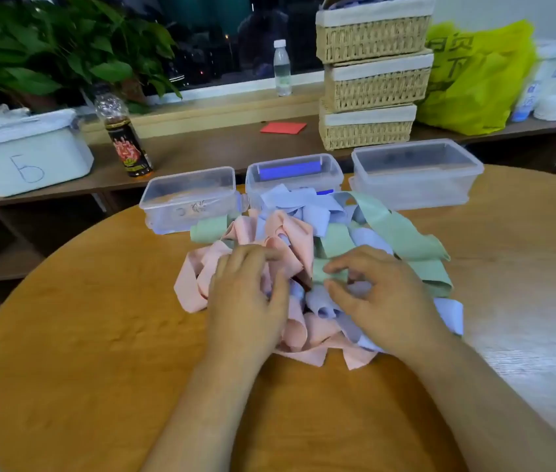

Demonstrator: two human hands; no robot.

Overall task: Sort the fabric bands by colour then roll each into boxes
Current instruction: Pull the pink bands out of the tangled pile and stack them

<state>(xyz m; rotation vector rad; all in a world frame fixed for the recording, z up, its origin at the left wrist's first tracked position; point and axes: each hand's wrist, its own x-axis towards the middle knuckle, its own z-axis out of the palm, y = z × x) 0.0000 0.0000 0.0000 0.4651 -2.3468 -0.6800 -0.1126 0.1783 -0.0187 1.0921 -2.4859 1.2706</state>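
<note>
Pink, green and lilac bands (pixel 303 240) lie heaped on the tabletop (pixel 99 335). The left hand (pixel 245 294) rests on pink bands (pixel 198 270), fingers loose; the right hand (pixel 382 301) pinches a green band (pixel 324 272) just beside it. Three clear boxes (pixel 188 199) stand beyond the hands.

A round wooden tabletop (pixel 65 335) stands before a long wooden shelf (pixel 201 155) under a dark night window (pixel 208 39); leafy plant (pixel 48 46) left, stacked wicker baskets (pixel 372 83) right, white wall (pixel 494 8) beyond
</note>
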